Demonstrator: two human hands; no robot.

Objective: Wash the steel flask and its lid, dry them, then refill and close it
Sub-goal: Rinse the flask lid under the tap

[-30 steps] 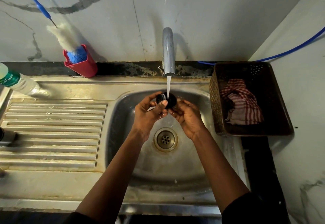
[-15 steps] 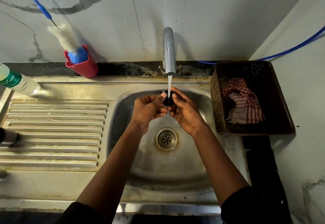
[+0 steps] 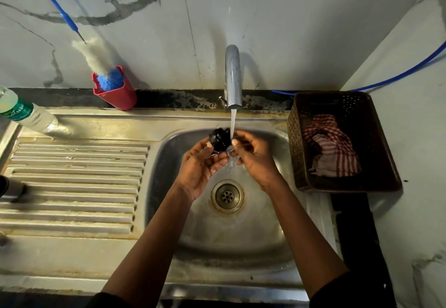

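Head view: lid (image 3: 219,139) pinched in left hand (image 3: 201,165) fingers, held over sink (image 3: 169,153) just left of water stream (image 3: 233,124), likely so runoff drains below. Right hand (image 3: 254,160) half-curled, gripping nothing, fingers touching lid's right edge, water hitting them (probably rubbing lid clean). Flask (image 3: 10,188) lies far left of hands on drainer, mostly out of frame. Cloth (image 3: 333,153) in basket (image 3: 295,143) right of hands, handy for drying. Nothing blocks either reach.

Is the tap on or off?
On: a stream of water falls from the tap onto the hands below, over the sink.
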